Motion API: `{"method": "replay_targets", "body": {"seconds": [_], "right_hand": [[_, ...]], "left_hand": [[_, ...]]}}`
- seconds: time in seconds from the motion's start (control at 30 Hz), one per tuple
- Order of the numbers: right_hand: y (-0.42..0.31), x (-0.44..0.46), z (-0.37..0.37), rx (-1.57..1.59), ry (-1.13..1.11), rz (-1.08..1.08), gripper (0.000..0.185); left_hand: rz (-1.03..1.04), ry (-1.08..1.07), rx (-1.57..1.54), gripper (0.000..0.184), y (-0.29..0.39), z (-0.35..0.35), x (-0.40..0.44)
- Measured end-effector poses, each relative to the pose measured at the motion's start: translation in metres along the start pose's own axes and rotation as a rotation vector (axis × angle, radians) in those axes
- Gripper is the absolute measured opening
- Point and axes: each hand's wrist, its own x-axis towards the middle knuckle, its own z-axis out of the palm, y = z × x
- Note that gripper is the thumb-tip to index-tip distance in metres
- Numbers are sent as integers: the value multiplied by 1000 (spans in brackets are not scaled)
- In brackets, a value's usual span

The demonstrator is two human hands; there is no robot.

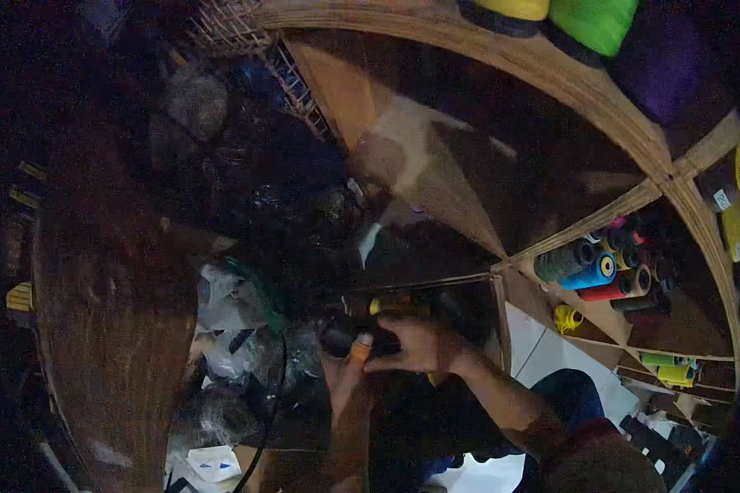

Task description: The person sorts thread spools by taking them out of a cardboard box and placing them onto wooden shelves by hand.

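Both of my hands meet around a dark, spool-like object [339, 331], low in the dim middle of the head view. My left hand [347, 376] wraps it from below, its thumb up against the side. An orange band or wrap shows at that thumb; which of the two I cannot tell. From the right, my right hand [419, 343] grips the object's other end with curled fingers. Poor light hides the object's details. Just behind the hands lies something yellow [386, 306], partly covered.
Wooden shelf compartments with a curved edge [584, 78] rise at the right. Several thread spools [584, 273] lie stacked in one, with a yellow spool [567, 318] nearby. Plastic-wrapped bundles [226, 415] fill the left, beside a brown wooden panel [107, 329]. A black cable [278, 386] hangs there.
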Motion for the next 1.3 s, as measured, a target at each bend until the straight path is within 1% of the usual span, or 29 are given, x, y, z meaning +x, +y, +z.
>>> {"method": "replay_targets", "body": {"seconds": [0.03,0.1,0.13,0.17,0.2,0.23,0.3,0.37,0.4,0.43,0.5,0.6,0.7,0.77,0.8,0.9,1.0,1.07,1.1,1.13,1.2,1.3], "right_hand": [[2,-2,-5,123,4,109,65],[6,0,-15,717,310,195,57],[27,13,-20,915,494,157,50],[34,26,-40,1034,651,108,43],[40,39,-60,1136,807,39,36],[32,51,-91,1162,930,-37,30],[49,79,-137,1562,976,-46,24],[112,120,-175,1744,907,-182,27],[134,135,-191,1789,920,-192,27],[144,143,-202,1804,928,-196,27],[156,154,-218,1740,1044,-152,28],[165,159,-231,1542,1204,-72,28],[176,161,-236,1387,1280,-19,28],[171,160,-237,1307,1307,1,29],[171,160,-239,1262,1315,13,29],[177,160,-242,1140,1349,49,29],[183,162,-238,1052,1361,71,29],[184,162,-238,1008,1370,85,30],[185,162,-239,983,1376,91,30],[186,162,-239,955,1380,100,30],[180,161,-238,925,1381,108,30],[183,163,-241,860,1386,125,31]], "left_hand": [[-15,3,-63,77,-2,-2,0],[-48,5,-202,78,-5,0,-3],[-73,-7,-188,75,-2,1,-5],[-95,-23,-176,72,3,3,-6],[-118,-36,-165,70,6,4,-8],[-107,-64,-162,67,4,4,-9],[-80,-121,-144,63,-2,1,-7],[34,-125,-24,61,-14,-3,1],[94,-123,31,61,-17,-4,3],[87,-140,-15,63,-15,-3,2],[70,-173,-88,68,-8,-7,-3],[-90,-72,-94,78,16,-3,-11],[-70,-49,-45,84,5,-14,-3],[13,-62,87,83,-14,-29,10],[55,-68,155,83,-8,-25,12],[-19,-27,17,82,8,-8,-3],[33,-71,72,83,5,-12,4],[61,-74,106,83,-19,-33,20],[74,-79,124,82,-19,-33,23],[54,-76,88,82,-18,-31,21],[16,-59,21,82,11,-8,5],[-84,88,233,83,15,-12,5]]}}
